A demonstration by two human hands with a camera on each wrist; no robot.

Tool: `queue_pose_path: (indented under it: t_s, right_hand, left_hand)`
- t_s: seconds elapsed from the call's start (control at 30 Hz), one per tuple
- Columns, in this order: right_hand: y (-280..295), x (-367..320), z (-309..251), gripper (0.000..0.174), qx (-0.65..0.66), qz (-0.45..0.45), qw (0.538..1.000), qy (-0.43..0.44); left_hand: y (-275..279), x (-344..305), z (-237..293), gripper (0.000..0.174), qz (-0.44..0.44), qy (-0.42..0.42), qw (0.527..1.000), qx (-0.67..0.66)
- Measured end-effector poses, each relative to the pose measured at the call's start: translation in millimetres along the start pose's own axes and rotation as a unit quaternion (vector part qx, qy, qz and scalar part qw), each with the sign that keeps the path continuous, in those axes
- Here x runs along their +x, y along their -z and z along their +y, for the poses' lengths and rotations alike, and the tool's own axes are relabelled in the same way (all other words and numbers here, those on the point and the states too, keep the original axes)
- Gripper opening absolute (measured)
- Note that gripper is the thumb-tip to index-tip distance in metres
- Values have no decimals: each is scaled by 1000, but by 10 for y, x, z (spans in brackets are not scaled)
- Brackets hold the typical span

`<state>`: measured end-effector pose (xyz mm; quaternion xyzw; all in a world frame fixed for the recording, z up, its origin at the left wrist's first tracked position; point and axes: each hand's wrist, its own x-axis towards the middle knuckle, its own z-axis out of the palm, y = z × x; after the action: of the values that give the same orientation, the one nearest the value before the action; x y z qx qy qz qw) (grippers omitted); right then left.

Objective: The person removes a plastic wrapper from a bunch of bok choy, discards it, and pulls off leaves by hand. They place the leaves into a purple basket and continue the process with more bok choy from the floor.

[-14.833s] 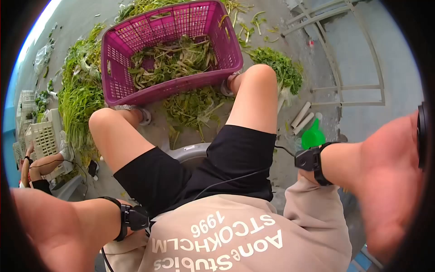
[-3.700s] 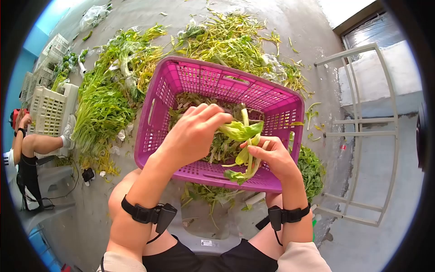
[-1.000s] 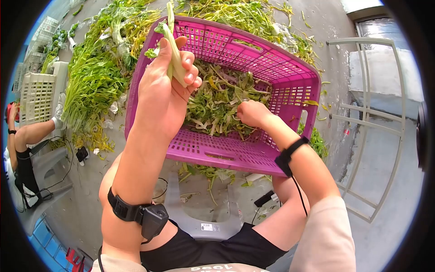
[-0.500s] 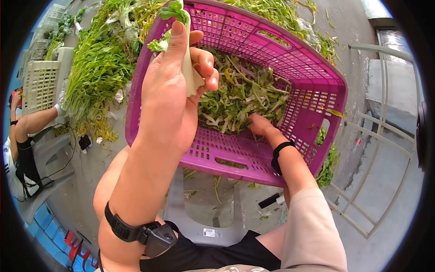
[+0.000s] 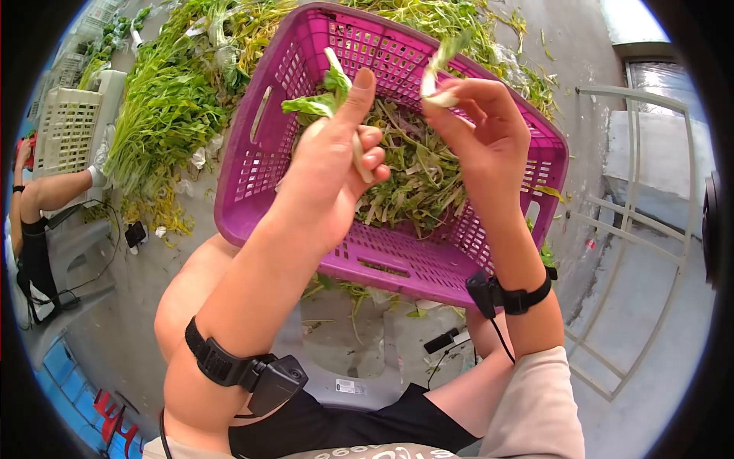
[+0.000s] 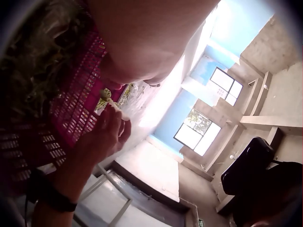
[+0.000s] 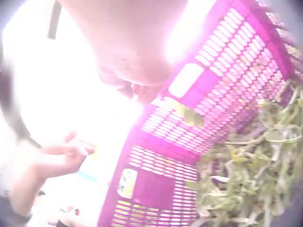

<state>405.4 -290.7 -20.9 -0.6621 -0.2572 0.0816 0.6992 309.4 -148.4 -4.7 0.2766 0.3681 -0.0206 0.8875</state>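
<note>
Left grip's [image 5: 332, 176] stalk [image 5: 329, 83], hidden from left wrist.

glossy plastic basket [image 5: 264, 176], rough concrete floor [image 5: 145, 306]

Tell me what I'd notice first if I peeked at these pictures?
The big bright pink basket sits in the middle, with green trimmings inside. Above it, the left hand holds a leafy stalk and the right hand pinches a pale piece. A heap of fresh greens lies on the floor beside it.
</note>
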Motion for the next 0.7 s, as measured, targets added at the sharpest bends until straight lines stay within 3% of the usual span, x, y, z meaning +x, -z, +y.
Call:
queue_pose_path:
  t_s: [0.07,0.13,0.27,0.33,0.37,0.43,0.47,0.5,0.57,0.6,0.63,0.67,0.7]
  right_hand:
    - [-206,11,-185,18,-33,-72,996,37]
    - [-284,42,-219,15,-27,-101,993,60]
    - [-186,62,-258,15,-121,-199,963,134]
    - [-195,-6,-253,14,72,-196,977,44]
    - [-165,-48,-190,12,145,-154,977,-39]
    - [25,-43,166,14,70,-147,977,-135]
    - [71,-54,444,16,-76,-209,963,-155]
    - [127,-121,787,17,-219,-266,923,-171]
    - [375,-555,1768,20,-365,-397,827,-159]
    - [558,-794,2082,28,-391,-482,777,-107]
    - [603,-943,2226,35,-428,-550,701,-150]
    - [661,-1112,2316,35,-424,-552,702,-149]
    - [720,-1284,2382,37,-485,-552,660,-155]
  left_hand:
    - [-6,-9,-27,40,-20,-8,1000,6]
    - [-18,-11,10,37,-130,-41,989,-50]
    - [54,-32,162,24,-147,-64,987,-25]
    - [103,-43,173,24,-116,-50,992,-6]
    - [125,-34,173,26,-87,-63,994,-20]
    - [149,-27,214,28,-27,-89,995,-45]
    - [169,-24,238,28,-26,-89,995,-45]
    - [186,-19,261,27,-10,-95,994,-45]
    - [195,-14,274,22,-11,-104,994,-42]
    - [170,-12,265,22,-9,-105,994,-41]
    - [123,-6,248,21,1,-97,995,-24]
    - [104,0,225,21,12,-88,996,-6]
    - [138,13,186,17,1,-91,996,-9]
